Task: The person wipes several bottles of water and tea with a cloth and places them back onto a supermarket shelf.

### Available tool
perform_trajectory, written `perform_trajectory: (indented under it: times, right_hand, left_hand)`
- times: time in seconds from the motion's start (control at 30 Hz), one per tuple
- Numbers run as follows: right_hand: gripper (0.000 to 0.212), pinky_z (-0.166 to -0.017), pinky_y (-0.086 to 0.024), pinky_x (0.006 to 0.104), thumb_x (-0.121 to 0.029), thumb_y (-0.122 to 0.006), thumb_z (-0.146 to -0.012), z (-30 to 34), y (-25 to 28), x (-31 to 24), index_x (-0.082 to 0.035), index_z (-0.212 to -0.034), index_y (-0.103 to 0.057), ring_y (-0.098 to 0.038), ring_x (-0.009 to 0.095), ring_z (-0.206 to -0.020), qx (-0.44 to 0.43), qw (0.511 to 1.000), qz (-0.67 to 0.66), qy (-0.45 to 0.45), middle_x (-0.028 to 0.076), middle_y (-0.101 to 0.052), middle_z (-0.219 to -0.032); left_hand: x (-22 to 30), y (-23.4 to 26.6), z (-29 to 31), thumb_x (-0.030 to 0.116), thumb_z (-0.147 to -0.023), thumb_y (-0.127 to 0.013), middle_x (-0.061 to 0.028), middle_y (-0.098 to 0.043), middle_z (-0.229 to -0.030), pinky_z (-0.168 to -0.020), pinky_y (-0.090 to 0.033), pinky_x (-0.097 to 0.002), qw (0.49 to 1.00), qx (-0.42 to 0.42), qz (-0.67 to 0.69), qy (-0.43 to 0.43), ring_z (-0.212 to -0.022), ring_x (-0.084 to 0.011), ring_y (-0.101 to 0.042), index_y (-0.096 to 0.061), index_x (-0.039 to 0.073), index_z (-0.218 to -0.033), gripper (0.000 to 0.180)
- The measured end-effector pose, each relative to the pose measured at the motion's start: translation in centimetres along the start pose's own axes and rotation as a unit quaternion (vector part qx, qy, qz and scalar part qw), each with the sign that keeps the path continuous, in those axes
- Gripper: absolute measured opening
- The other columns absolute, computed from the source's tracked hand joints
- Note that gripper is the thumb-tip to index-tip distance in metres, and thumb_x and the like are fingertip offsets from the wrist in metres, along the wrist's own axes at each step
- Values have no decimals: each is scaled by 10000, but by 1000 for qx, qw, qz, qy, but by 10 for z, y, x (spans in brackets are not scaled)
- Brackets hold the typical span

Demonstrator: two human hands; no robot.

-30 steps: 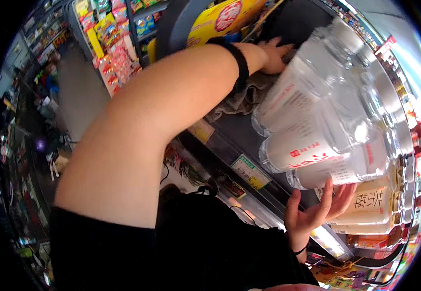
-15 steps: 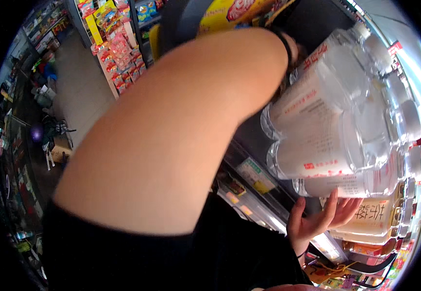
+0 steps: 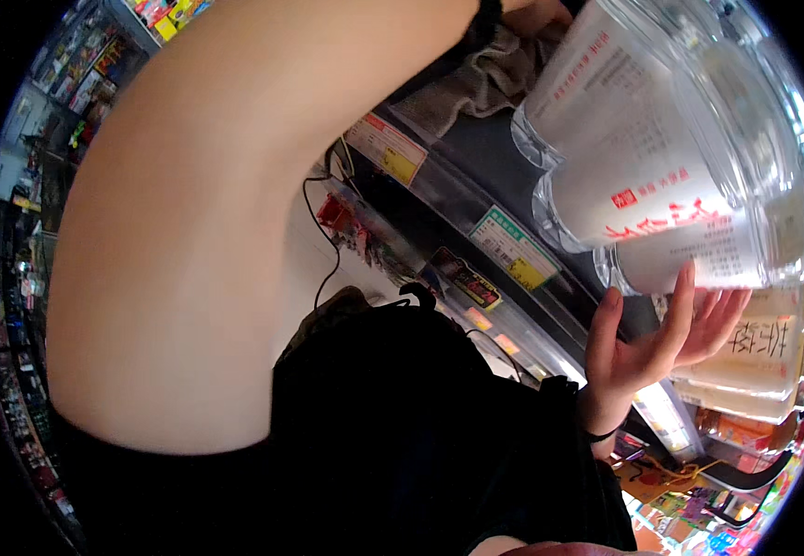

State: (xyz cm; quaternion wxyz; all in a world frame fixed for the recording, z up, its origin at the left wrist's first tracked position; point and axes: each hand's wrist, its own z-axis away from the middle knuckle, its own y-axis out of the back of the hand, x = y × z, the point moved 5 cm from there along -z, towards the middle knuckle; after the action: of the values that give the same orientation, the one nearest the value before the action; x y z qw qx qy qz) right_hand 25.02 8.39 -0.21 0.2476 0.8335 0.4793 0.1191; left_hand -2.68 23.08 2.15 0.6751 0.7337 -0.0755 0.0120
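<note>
Along a dark shelf, a row of clear bottles [image 3: 633, 139] with white and red labels fills the right side, their bases toward the shelf edge. My left arm crosses the view from the lower left. At the top, my left hand [image 3: 539, 15] is closed on a crumpled grey-brown cloth [image 3: 485, 83] lying on the shelf beside the bottles; its fingertips are partly hidden. My right hand [image 3: 647, 347] is open, thumb and fingers spread, with fingertips against the side of the nearest clear bottle [image 3: 689, 258]. It holds nothing in its grasp.
Price tags [image 3: 513, 248] line the shelf edge [image 3: 457, 199]. Past my right hand stand bottles with pale yellow labels [image 3: 759, 343] and a black curved handle [image 3: 754, 474]. A thin black cable [image 3: 332, 232] hangs below the shelf. Packed store shelves [image 3: 12, 371] run along the far left.
The view has shifted, bringing the cloth and more of the shelf edge into sight by my left hand. My right hand keeps its spread fingers against the same bottle.
</note>
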Motion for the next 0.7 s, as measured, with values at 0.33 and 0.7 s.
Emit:
perform_trajectory:
  times: [0.33,0.7]
  right_hand:
    - [551,-1029,-221,490,-115,-655,-701,0,5,0,-74,-1227,-498,-190,379,-1301,-11,999,-40,-9,214,-177,-1391]
    - [603,-1030,-210,514,-141,-703,-631,2,4,1,-140,-1208,-529,-240,419,-1260,7,998,-57,-17,254,-229,-1367]
  left_hand:
    - [11,3,76,163,-677,-611,-202,-519,-1157,-912,-406,-358,991,-117,-70,-2,-1074,-320,-508,-498,44,-1178,528]
    - [45,24,127,340,-664,-669,-193,-584,-1084,-874,-432,-350,985,-159,-63,-8,-1023,-304,-555,-543,33,-1148,587]
